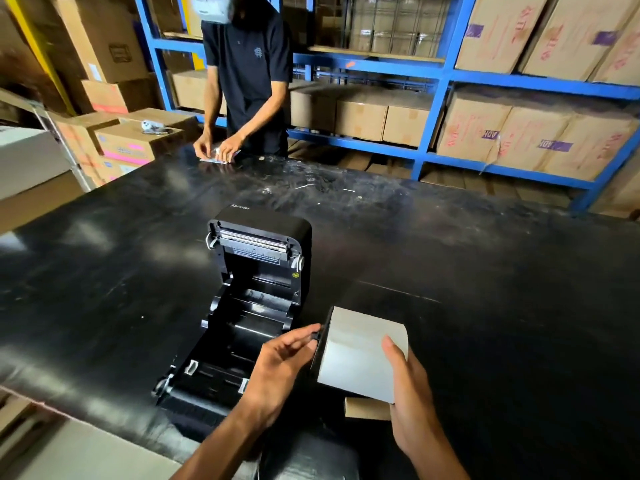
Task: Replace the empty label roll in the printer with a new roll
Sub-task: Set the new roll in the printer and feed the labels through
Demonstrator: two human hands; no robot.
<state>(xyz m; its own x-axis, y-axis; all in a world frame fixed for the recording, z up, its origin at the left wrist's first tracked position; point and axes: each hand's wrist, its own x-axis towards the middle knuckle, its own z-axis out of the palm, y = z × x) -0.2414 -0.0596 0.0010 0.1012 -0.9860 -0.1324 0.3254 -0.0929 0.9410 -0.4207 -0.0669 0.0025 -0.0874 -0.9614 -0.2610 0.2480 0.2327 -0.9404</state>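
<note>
A black label printer (256,296) stands open on the black table (485,271), its lid tilted back and its roll bay bare. Just right of it I hold a full white label roll (356,351) above the table. My right hand (412,403) grips the roll's right side, thumb on top. My left hand (280,362) pinches a black spindle holder (320,336) at the roll's left end. A brown cardboard core (367,408) lies on the table under the roll, partly hidden by my right hand.
Another person (247,74) stands at the table's far edge handling a small packet (218,155). Blue shelving (433,81) with cardboard boxes lines the back. More boxes (131,140) are stacked at the left.
</note>
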